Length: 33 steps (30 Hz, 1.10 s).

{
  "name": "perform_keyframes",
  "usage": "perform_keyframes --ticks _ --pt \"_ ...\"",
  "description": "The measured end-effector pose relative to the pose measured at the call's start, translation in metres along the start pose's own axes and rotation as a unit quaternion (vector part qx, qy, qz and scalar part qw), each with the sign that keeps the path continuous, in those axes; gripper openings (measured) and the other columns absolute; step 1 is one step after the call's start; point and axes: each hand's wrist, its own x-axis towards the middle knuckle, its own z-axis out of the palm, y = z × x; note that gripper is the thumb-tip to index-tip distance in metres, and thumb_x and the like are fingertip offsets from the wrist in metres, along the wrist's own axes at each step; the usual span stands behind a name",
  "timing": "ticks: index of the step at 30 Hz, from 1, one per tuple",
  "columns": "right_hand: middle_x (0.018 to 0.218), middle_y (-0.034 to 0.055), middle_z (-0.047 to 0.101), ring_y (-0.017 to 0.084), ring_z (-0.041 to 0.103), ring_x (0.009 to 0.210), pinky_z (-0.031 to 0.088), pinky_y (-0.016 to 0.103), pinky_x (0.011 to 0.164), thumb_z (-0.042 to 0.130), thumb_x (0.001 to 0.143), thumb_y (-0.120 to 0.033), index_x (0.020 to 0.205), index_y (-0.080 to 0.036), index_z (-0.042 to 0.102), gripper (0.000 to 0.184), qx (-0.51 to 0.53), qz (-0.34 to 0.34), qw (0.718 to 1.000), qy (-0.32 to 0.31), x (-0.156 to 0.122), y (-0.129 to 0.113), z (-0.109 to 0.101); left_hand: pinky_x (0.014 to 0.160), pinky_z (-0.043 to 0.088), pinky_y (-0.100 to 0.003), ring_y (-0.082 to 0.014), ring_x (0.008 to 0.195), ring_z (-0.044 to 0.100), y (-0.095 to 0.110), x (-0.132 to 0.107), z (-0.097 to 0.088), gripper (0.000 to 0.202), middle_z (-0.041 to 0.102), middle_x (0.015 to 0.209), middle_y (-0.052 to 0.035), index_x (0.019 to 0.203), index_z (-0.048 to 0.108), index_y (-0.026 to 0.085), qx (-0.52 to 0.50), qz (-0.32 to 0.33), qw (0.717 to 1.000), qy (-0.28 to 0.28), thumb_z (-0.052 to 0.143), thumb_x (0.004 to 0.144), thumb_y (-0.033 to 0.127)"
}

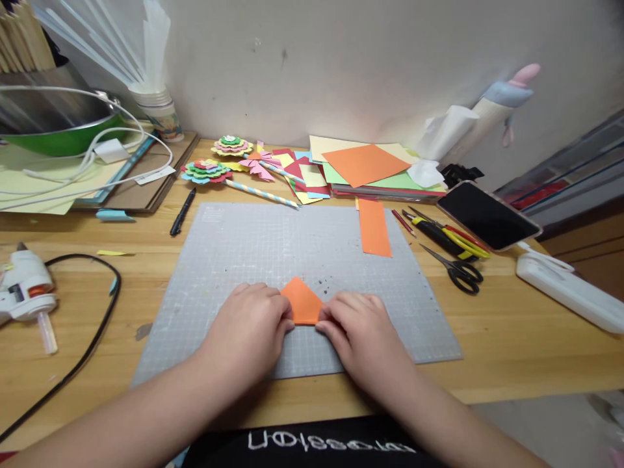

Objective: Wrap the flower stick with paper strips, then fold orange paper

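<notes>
A small piece of orange paper [303,304], folded to a triangle with its point away from me, lies low over the grey cutting mat [263,240]. My left hand [253,325] pinches its left corner between thumb and fingers. At the right corner, my right hand [363,328] grips the paper the same way. The fold along the near edge runs straight between both thumbs. Farther back on the mat's right side rests an orange paper strip [375,229].
Right of the mat lie black scissors [461,272], a red pencil [403,222] and a phone [489,214]. Behind it are paper flowers [207,171] and stacked coloured paper [365,166]. A black pen [183,212] and a glue gun [29,286] with its cord are left.
</notes>
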Motion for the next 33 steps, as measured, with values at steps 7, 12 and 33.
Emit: perform_keyframes --ticks 7,12,33 --pt "0.081 0.0011 0.063 0.019 0.055 0.079 0.027 0.034 0.074 0.053 0.090 -0.016 0.080 -0.018 0.059 0.012 -0.020 -0.051 0.997 0.061 -0.008 0.008 0.004 0.076 0.039 -0.039 -0.0217 0.080 0.057 -0.001 0.001 -0.002 0.016 0.069 0.081 -0.0036 0.078 0.067 0.019 -0.007 0.002 1.000 -0.011 0.052 0.083 0.021" --pt "0.076 -0.0006 0.063 0.018 0.056 0.075 0.026 0.033 0.072 0.058 0.088 -0.015 0.077 -0.018 0.059 0.012 -0.032 -0.044 0.998 0.012 0.004 0.008 -0.002 0.076 0.039 -0.040 -0.0221 0.080 0.057 0.003 0.003 -0.007 0.017 0.069 0.082 -0.0041 0.078 0.068 0.019 0.008 0.002 1.000 -0.027 0.051 0.082 0.020" --pt "0.077 -0.0034 0.063 0.017 0.055 0.077 0.028 0.035 0.078 0.061 0.086 -0.021 0.076 -0.022 0.057 0.012 0.053 0.033 0.997 0.047 -0.018 0.027 -0.005 0.073 0.038 -0.037 -0.0204 0.077 0.056 0.009 0.012 0.004 0.013 0.067 0.077 -0.0028 0.074 0.065 0.019 -0.031 0.015 0.999 -0.009 0.055 0.082 0.025"
